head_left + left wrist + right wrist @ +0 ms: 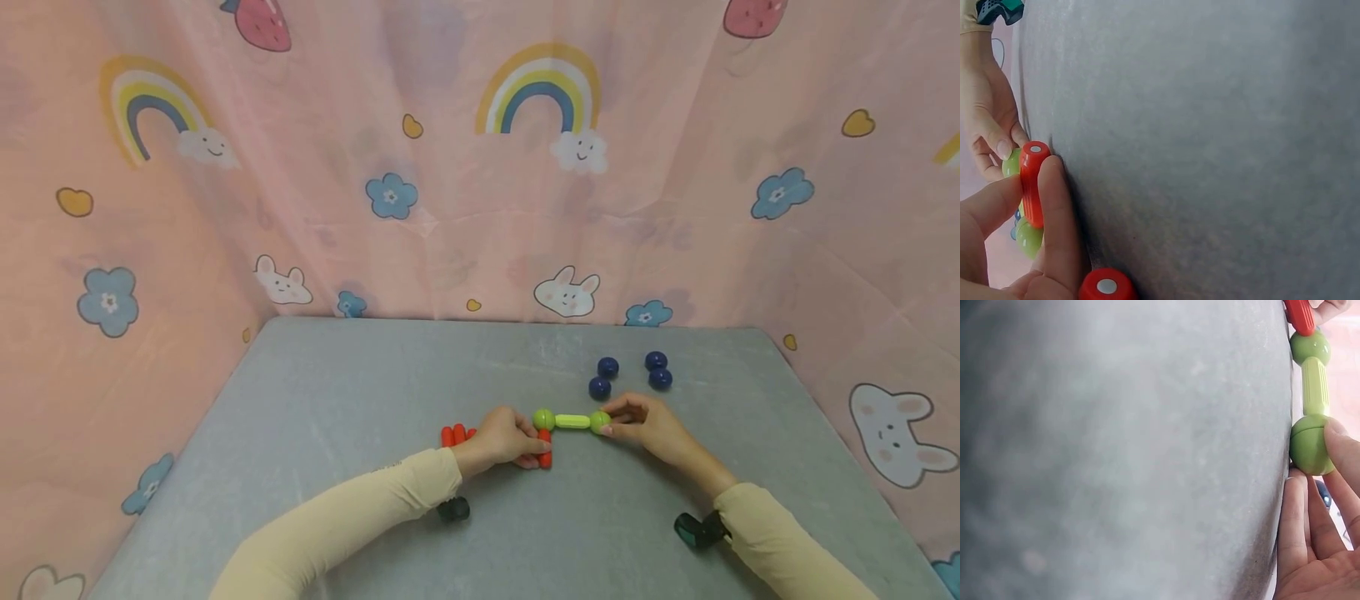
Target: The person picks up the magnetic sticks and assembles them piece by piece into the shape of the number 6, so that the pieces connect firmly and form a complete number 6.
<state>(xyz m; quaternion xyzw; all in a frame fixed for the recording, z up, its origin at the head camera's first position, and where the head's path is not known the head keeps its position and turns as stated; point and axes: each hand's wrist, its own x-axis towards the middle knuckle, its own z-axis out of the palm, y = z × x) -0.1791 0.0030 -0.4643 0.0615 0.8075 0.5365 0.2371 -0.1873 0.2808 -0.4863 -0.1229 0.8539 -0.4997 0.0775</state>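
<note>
My left hand (pixel 504 437) pinches a red rod (pixel 545 450) between thumb and fingers; in the left wrist view the rod (pixel 1033 187) has a pale round spot on its end. The rod's far end meets a green ball (pixel 543 419). From that ball a yellow-green ribbed rod (pixel 572 422) runs rightward to a second green ball (pixel 600 422). My right hand (pixel 651 429) holds this second ball with thumb and fingertips, clearly seen in the right wrist view, where the ball (pixel 1311 445) shows a seam.
Several red rods (pixel 453 435) lie left of the left hand, partly hidden behind it. Beyond the right hand are several dark blue balls (pixel 608 367) on the grey table (pixel 360 375). A pink patterned curtain (pixel 450 233) rises behind the table and at both sides.
</note>
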